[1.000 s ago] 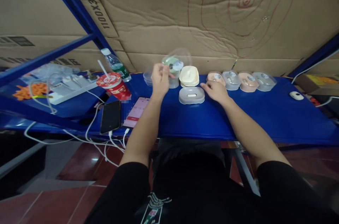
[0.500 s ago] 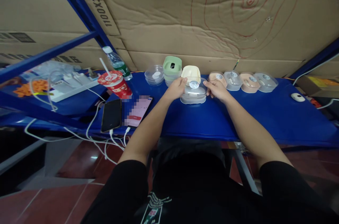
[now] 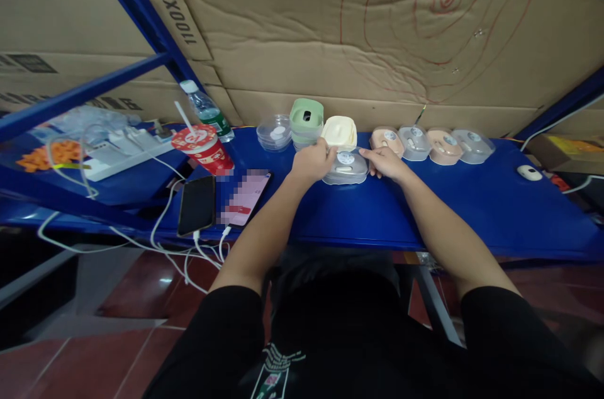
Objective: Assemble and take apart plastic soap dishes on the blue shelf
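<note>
A grey lidded container [image 3: 346,169] with a round white sticker stands on the blue table in front of me, under a clear plastic cover [image 3: 336,177]. My left hand [image 3: 312,161] pinches the cover's left edge. At its right edge, the thumb and fingers of my right hand [image 3: 385,163] are closed on it too. Just behind sits a cream box [image 3: 340,132]. Left of that, a green box [image 3: 306,114] tops clear plastic pieces, beside a stack of clear covers [image 3: 274,133].
Several covered boxes, pink [image 3: 443,146] and grey [image 3: 415,142], line the back right. A white mouse [image 3: 529,173] lies farther right. To the left are a red cup [image 3: 202,148] with a straw, a water bottle [image 3: 207,111], two phones [image 3: 197,205], cables and a power strip [image 3: 123,157].
Both hands have lowered the clear cover from just above the grey container down over it. The view has shifted slightly.
</note>
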A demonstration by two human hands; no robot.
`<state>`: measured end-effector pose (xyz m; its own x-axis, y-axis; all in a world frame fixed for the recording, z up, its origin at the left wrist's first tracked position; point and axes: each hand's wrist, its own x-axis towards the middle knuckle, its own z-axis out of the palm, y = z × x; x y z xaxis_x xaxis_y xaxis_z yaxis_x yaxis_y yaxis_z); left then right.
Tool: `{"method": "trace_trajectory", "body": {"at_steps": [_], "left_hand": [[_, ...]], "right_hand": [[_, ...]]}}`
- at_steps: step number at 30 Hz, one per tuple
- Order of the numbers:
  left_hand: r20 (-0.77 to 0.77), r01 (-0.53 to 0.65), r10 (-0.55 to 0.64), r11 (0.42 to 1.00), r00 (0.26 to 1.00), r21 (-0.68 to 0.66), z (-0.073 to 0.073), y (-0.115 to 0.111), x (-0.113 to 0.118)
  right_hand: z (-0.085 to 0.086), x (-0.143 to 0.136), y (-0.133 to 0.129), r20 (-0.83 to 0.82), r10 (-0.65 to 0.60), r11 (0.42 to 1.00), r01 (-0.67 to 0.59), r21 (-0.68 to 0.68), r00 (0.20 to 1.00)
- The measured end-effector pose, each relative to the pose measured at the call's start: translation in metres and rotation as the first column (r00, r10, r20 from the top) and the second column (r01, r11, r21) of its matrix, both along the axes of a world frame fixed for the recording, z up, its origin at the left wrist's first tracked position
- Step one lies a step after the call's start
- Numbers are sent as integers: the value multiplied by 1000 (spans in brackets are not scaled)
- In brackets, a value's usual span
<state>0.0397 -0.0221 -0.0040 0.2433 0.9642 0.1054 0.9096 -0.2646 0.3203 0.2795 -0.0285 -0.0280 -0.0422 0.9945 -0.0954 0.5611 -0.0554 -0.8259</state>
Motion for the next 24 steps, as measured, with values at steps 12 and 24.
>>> {"method": "trace_trajectory", "body": {"at_steps": [12,24], "left_hand": [[-142,-25,15,997,990,-69,-2,2,0],[-127,59,-79,987,989,-152,-5,9,-4]], "right_hand": [[-11,-2,3,166,-13,999,4,51,986],[-5,0,1,327,-97,990,58,127,940]]}}
